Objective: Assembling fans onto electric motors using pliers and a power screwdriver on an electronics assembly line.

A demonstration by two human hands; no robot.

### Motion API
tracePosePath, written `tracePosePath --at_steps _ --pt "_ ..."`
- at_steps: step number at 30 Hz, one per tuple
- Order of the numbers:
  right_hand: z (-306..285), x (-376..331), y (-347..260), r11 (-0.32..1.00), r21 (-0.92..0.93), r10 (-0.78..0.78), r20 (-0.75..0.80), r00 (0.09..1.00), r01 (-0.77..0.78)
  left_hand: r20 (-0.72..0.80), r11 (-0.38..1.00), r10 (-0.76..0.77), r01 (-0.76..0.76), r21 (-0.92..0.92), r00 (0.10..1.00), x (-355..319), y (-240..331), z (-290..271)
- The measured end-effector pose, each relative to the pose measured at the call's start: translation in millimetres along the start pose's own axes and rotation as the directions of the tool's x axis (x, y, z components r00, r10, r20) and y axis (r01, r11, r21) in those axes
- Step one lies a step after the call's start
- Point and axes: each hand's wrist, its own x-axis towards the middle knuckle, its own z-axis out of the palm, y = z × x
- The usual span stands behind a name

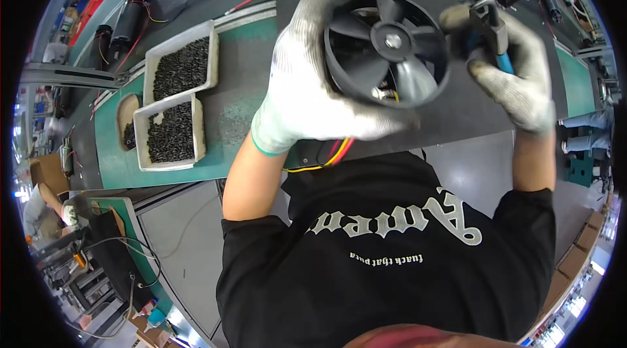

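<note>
A round black fan (393,41) with several blades in a ring-shaped housing is held up over the bench, its hub and silver centre showing. My left hand (313,67), in a white knitted glove with a green cuff, wraps round the housing's left side. Red and yellow wires (341,151) hang below that hand. Just right of the fan, my gloved right hand (522,80) is closed on a hand tool (499,41) with bent metal prongs and a blue grip. The prongs point up and away from me; part of the tool is blurred or covered by the fingers.
Two white bins (202,129) of small black parts stand on the green mat at left, beside a smaller tray (124,113). Black cylindrical motors (127,25) with wires lie along the far side. A metal frame post (72,75) juts in at left. Another person's hand (69,215) shows at far left.
</note>
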Motion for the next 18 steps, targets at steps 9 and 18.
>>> tracePosePath --at_steps 9,18 --pt "-2 3 -50 0.536 -0.684 -0.387 0.323 0.864 0.495 -0.074 0.801 0.599 -0.594 0.078 0.798 -15 -35 21" --pt "-30 -3 -49 0.707 -0.624 -0.188 0.288 0.939 0.333 -0.064 0.815 0.578 -0.572 0.092 0.814 -18 -36 21"
